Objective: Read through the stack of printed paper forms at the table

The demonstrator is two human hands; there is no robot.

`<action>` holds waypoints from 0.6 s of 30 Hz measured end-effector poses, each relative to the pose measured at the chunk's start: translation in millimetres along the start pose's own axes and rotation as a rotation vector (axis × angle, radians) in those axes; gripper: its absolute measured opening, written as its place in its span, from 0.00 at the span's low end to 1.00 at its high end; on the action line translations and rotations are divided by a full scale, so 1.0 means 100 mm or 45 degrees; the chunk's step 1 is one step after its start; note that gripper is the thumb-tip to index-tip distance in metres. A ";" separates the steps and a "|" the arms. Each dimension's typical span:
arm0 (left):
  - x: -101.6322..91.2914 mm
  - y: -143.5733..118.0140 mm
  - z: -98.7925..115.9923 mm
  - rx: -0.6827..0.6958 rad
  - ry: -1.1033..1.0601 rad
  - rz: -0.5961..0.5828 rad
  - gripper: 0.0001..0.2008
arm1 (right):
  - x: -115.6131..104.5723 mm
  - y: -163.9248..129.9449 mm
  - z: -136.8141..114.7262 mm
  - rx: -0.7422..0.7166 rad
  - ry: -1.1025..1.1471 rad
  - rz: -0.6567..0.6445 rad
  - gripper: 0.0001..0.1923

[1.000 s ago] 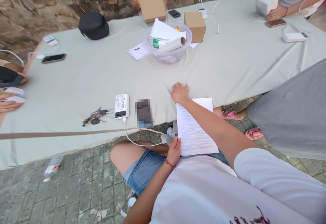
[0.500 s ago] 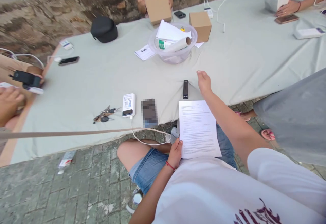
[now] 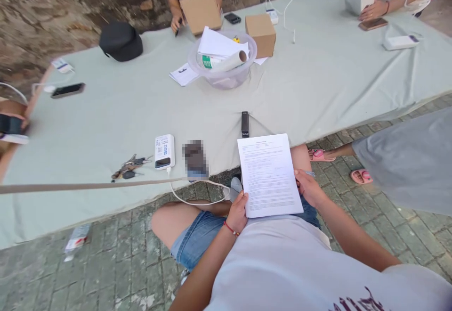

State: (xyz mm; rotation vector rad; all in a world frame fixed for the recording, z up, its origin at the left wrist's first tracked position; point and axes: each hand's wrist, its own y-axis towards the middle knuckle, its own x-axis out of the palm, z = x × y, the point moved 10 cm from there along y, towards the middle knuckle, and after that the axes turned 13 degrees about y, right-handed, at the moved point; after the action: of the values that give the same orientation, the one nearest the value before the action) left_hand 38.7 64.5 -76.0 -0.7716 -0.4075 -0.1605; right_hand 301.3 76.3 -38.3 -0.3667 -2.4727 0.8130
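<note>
Over my lap lies a stack of printed paper sheets, tilted slightly, its top edge close to the table. My left hand grips the lower left edge, thumb on top. At the right edge, my right hand holds the sheets, its fingers partly hidden underneath. Just beyond the paper's top edge, a black stapler rests on the tablecloth. To the left are a white power bank with a cable, a blurred-out phone-sized object and a bunch of keys.
A clear plastic basin holds papers and a roll. Near it are a cardboard box and a black case. Co-workers sit across the table; another person's grey clothing is at right. A plastic bottle lies on the paving.
My right hand has come back from over the table to the paper's right edge and taken hold there. My left hand keeps its grip. The view has shifted right.
</note>
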 end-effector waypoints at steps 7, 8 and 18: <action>-0.10 -0.14 0.13 0.050 -0.020 0.054 0.24 | 0.49 0.24 0.03 0.142 0.044 -0.254 0.26; -0.13 -0.17 0.15 0.063 -0.014 0.065 0.23 | 0.53 0.26 0.04 0.136 0.041 -0.269 0.26; -0.33 -0.29 0.20 -0.019 0.062 0.058 0.22 | 0.80 0.32 0.12 0.090 -0.046 -0.279 0.26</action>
State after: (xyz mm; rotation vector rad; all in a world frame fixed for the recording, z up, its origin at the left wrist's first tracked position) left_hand -5.8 58.2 -58.4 -0.7893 -0.3426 -0.1391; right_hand 231.2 127.8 -35.8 -0.0544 -2.4554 0.8176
